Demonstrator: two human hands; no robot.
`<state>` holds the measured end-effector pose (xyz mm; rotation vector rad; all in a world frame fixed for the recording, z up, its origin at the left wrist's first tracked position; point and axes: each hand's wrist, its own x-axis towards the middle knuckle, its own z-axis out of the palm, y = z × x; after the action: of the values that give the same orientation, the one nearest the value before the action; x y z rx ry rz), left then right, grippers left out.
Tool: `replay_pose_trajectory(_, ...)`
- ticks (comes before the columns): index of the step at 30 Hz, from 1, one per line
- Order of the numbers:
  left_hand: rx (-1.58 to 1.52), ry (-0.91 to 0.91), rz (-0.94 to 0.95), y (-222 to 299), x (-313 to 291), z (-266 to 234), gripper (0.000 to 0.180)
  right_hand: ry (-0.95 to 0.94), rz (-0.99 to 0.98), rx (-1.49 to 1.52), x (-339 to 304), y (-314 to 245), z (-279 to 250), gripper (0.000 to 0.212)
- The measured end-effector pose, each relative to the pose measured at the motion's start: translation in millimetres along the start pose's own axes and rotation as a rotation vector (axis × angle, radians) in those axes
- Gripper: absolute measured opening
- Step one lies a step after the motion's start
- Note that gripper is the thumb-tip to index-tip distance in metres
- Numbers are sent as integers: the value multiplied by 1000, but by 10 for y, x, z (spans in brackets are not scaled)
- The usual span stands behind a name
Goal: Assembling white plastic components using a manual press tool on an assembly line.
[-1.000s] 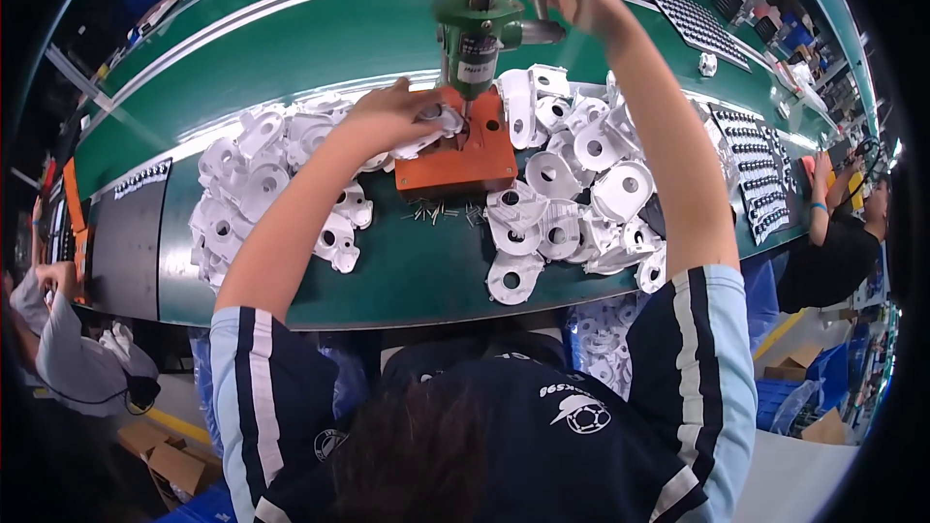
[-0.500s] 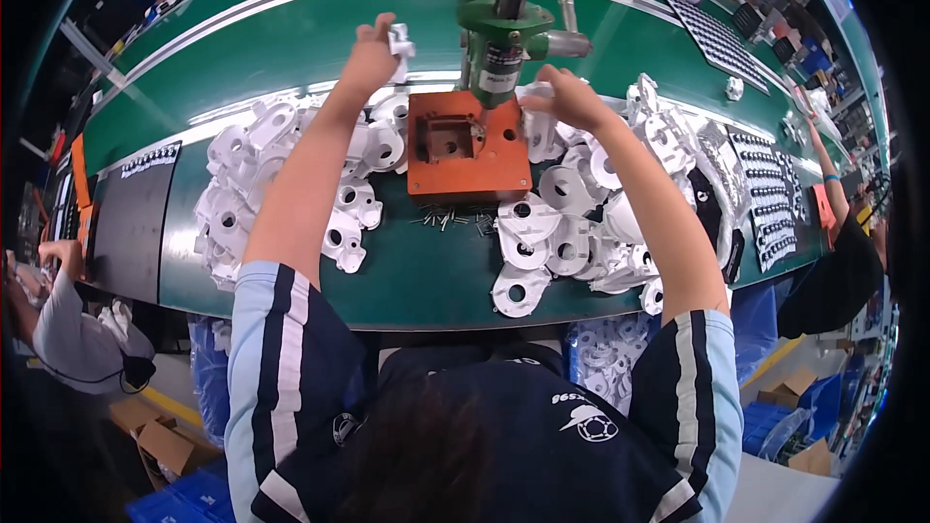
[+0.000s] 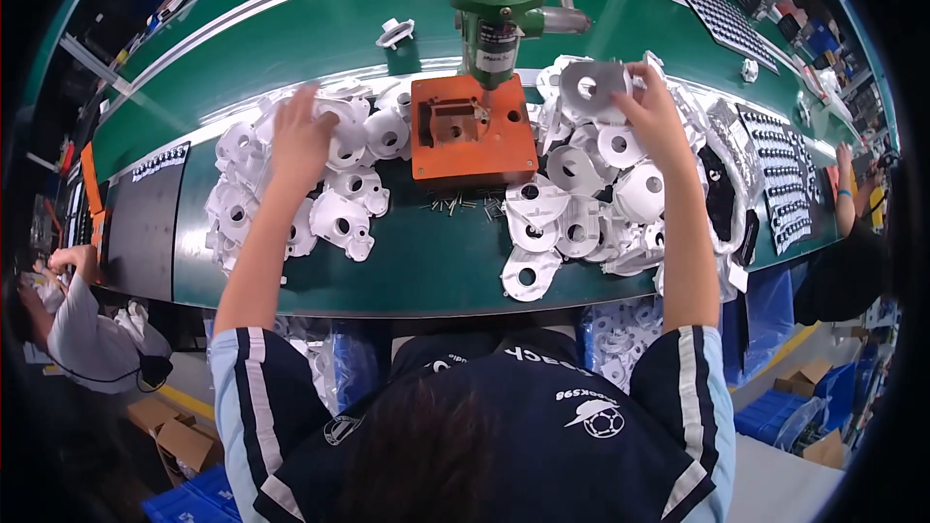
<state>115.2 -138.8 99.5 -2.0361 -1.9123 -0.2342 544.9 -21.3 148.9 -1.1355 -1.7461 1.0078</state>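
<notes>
Back from the far side of the green bench [image 3: 436,276], the left hand [image 3: 302,136] has swung, fingers apart, to the heap of white plastic housings [image 3: 329,211]; the right hand [image 3: 653,108] pinches a greyish, round-holed plastic plate [image 3: 608,83] just left of its fingers, right of the orange rectangular block [image 3: 499,150].

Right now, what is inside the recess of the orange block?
In the recess of the orange block, I see a small round hole in its floor, and no part seated. The hole's bottom cannot be seen.
</notes>
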Motion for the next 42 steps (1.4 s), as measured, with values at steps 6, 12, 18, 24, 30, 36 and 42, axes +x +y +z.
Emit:
replay_pose_trajectory(6, -811, 281, -252, 564, -245, -281, 31, 94, -117, 324, -817, -251, 398, 38)
replay_pose_trajectory(12, -1600, 447, -209, 1612, -487, -404, 22, -42, -634, -190, -1244, -523, 1231, 40)
replay_pose_trajectory(18, -1400, 619, -292, 2015, -454, -300, 41, -88, -485, -26, -1423, -489, 1456, 43)
replay_pose_trajectory(24, -1433, 181, -356, 1915, -504, -261, 35, -46, -243, -96, -1601, -387, 1567, 45)
replay_pose_trajectory(30, -1560, 444, -546, 2068, -470, -372, 25, -32, -318, 85, -1586, -384, 1505, 58)
replay_pose_trajectory(36, -1245, 512, -407, 2052, -532, -328, 17, -58, -186, 259, -1621, -326, 1486, 48)
replay_pose_trajectory(42, -1127, 503, -256, 1991, -511, -370, 18, -119, -2, 515, -1561, -384, 1387, 46)
